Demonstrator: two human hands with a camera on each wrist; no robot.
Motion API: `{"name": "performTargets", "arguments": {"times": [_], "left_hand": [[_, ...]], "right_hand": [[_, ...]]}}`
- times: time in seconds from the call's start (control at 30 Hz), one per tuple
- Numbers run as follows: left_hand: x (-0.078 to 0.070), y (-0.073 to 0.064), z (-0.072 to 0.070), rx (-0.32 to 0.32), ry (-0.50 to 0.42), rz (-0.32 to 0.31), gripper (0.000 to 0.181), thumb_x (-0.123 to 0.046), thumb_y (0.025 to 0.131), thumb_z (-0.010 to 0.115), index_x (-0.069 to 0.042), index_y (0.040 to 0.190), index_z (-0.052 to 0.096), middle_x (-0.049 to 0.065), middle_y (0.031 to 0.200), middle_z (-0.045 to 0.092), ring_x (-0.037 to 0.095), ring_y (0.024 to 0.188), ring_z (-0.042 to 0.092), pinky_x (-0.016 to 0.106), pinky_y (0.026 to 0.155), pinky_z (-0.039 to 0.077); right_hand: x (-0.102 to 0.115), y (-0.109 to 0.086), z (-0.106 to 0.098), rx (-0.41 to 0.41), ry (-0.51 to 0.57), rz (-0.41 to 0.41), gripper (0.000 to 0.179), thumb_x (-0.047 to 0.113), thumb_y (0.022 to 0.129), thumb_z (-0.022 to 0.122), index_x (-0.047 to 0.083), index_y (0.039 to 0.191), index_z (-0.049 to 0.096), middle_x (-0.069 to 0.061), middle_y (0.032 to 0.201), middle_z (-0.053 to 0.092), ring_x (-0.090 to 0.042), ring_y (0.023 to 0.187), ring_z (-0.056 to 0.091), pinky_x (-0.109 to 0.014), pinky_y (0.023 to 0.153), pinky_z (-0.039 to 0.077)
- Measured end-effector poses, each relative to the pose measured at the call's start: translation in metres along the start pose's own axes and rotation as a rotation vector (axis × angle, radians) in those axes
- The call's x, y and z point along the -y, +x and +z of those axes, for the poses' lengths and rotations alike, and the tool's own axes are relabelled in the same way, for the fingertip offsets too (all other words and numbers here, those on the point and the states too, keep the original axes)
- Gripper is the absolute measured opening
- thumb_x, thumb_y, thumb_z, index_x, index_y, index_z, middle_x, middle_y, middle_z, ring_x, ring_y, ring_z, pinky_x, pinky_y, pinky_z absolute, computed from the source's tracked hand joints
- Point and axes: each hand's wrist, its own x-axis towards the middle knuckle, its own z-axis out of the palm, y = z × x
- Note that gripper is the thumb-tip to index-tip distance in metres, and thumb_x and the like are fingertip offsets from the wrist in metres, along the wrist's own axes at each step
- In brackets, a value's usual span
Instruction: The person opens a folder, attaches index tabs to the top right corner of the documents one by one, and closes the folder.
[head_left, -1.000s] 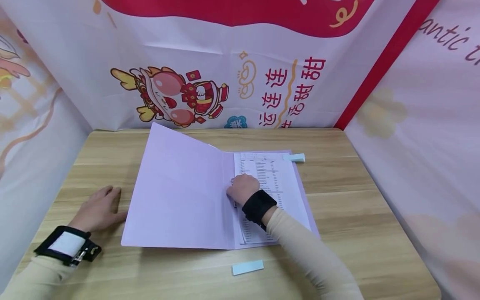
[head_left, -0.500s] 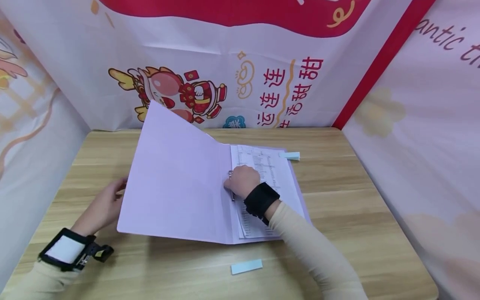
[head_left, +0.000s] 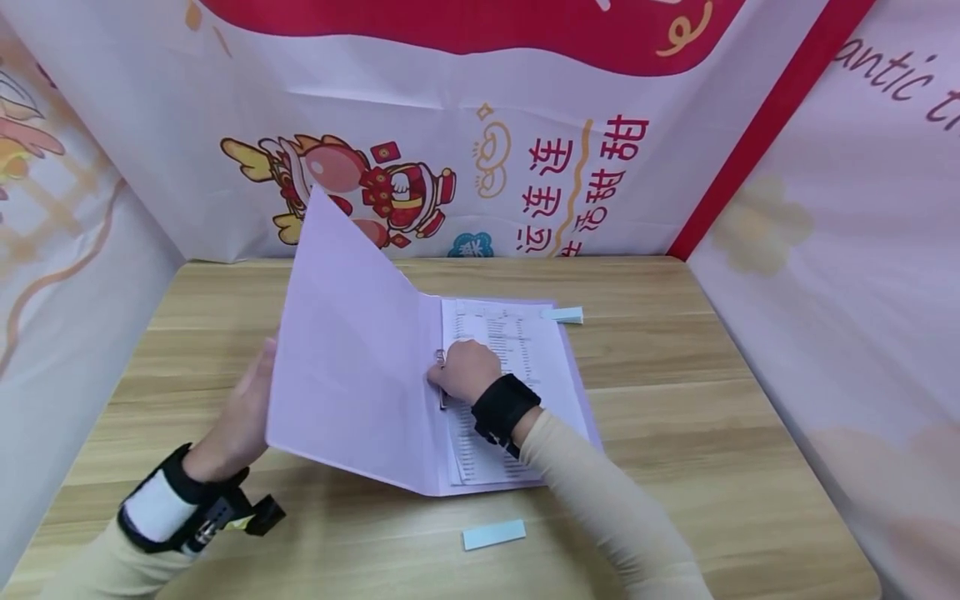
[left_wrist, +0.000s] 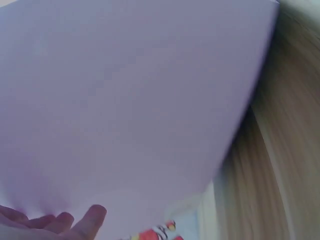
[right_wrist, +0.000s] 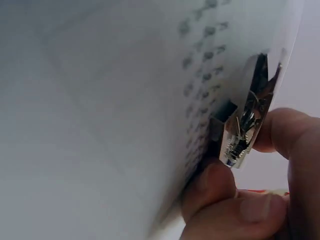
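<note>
A light purple folder (head_left: 352, 350) stands on the table with its left cover raised and tilted. In the head view my left hand (head_left: 243, 412) is behind that cover, partly hidden by it. Its fingertips (left_wrist: 95, 215) lie against the outer face in the left wrist view, extended rather than wrapped round the edge. My right hand (head_left: 468, 371) is at the folder's spine, on top of printed sheets (head_left: 525, 400). Between its thumb and curled fingers it grips the metal clip (right_wrist: 250, 115), seen close up in the right wrist view.
A pale blue tab (head_left: 566, 315) sticks out from the sheets' upper right corner. Another pale blue strip (head_left: 493, 535) lies on the wooden table (head_left: 690, 400) in front of the folder. Printed cloth (head_left: 420, 83) hangs around the table's back and sides.
My left hand has gone from the tabletop to behind the cover, which has risen and swung rightward. The folder has slid slightly left, with my right hand staying at the clip.
</note>
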Motion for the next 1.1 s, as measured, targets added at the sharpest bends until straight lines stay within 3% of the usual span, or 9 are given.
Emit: {"name": "performTargets", "arguments": {"times": [0.13,0.23,0.3,0.43,0.6,0.67,0.83,0.93,1.1], "left_hand": [[-0.005,0.016,0.024,0.01,0.084,0.052,0.052,-0.021,0.113,0.014,-0.011,0.164,0.016,0.007,0.165,0.029,0.016,0.136,0.046,0.021,0.104,0.042],[-0.002,0.027,0.039,0.036,0.118,0.077,0.052,-0.02,0.113,0.016,-0.009,0.164,0.012,0.013,0.17,0.013,0.024,0.151,0.024,0.019,0.114,0.031],[0.001,0.033,0.047,0.044,0.151,0.065,0.053,-0.019,0.113,0.017,-0.008,0.164,0.01,0.014,0.17,0.009,0.029,0.154,0.015,0.017,0.116,0.027],[0.007,0.038,0.059,0.067,0.238,-0.012,0.053,-0.019,0.113,0.021,-0.009,0.164,0.01,0.011,0.17,0.01,0.029,0.155,0.013,0.027,0.119,0.029],[0.016,0.043,0.067,0.114,0.264,-0.06,0.054,-0.019,0.112,0.028,-0.012,0.164,0.014,0.008,0.171,0.008,0.027,0.156,0.007,0.057,0.121,0.019],[0.021,0.046,0.068,0.125,0.269,-0.069,0.054,-0.02,0.112,0.03,-0.013,0.164,0.018,0.006,0.171,0.009,0.028,0.156,0.007,0.061,0.12,0.019],[0.038,0.054,0.068,0.187,0.37,-0.111,0.057,-0.022,0.11,0.043,-0.015,0.163,0.024,0.005,0.171,0.009,0.032,0.155,0.015,0.059,0.116,0.03],[0.05,0.056,0.067,0.232,0.456,-0.151,0.062,-0.025,0.107,0.053,-0.013,0.162,0.027,0.008,0.17,0.011,0.037,0.15,0.028,0.056,0.111,0.039],[0.068,0.058,0.063,0.309,0.642,-0.172,0.071,-0.028,0.099,0.069,-0.009,0.159,0.035,0.014,0.165,0.022,0.041,0.144,0.038,0.054,0.11,0.04]], "right_hand": [[0.002,0.003,0.012,-0.029,-0.024,-0.005,0.041,0.04,0.089,0.063,0.015,0.057,0.051,-0.003,0.064,0.058,-0.017,0.056,0.055,-0.031,0.046,0.041],[0.003,0.005,0.022,-0.046,-0.031,-0.004,0.042,0.042,0.089,0.063,0.014,0.058,0.054,-0.005,0.068,0.062,-0.019,0.058,0.057,-0.034,0.047,0.043],[0.003,0.007,0.028,-0.05,-0.021,-0.007,0.045,0.045,0.09,0.063,0.013,0.059,0.055,-0.005,0.067,0.062,-0.019,0.058,0.057,-0.035,0.047,0.044],[-0.003,0.01,0.035,-0.024,0.069,-0.046,0.051,0.051,0.094,0.062,0.016,0.058,0.053,-0.001,0.062,0.057,-0.017,0.055,0.054,-0.032,0.048,0.041],[-0.021,0.01,0.023,0.074,0.311,-0.156,0.042,0.035,0.099,0.056,0.012,0.063,0.058,0.004,0.058,0.051,-0.013,0.054,0.049,-0.025,0.053,0.039],[-0.03,0.007,0.014,0.113,0.436,-0.171,0.035,0.027,0.1,0.053,0.007,0.074,0.065,0.004,0.061,0.051,-0.011,0.055,0.049,-0.024,0.054,0.039],[-0.058,-0.001,-0.009,0.171,0.776,-0.138,0.036,0.023,0.104,0.046,-0.003,0.106,0.071,-0.001,0.072,0.059,-0.011,0.06,0.054,-0.023,0.055,0.044],[-0.084,-0.008,-0.023,0.194,0.956,-0.095,0.046,0.03,0.109,0.04,-0.006,0.116,0.067,-0.002,0.08,0.065,-0.012,0.07,0.061,-0.025,0.062,0.051],[-0.134,-0.015,-0.036,0.232,1.195,0.012,0.052,0.043,0.111,0.03,0.003,0.106,0.063,0.004,0.081,0.066,-0.009,0.071,0.061,-0.023,0.063,0.05]]}}
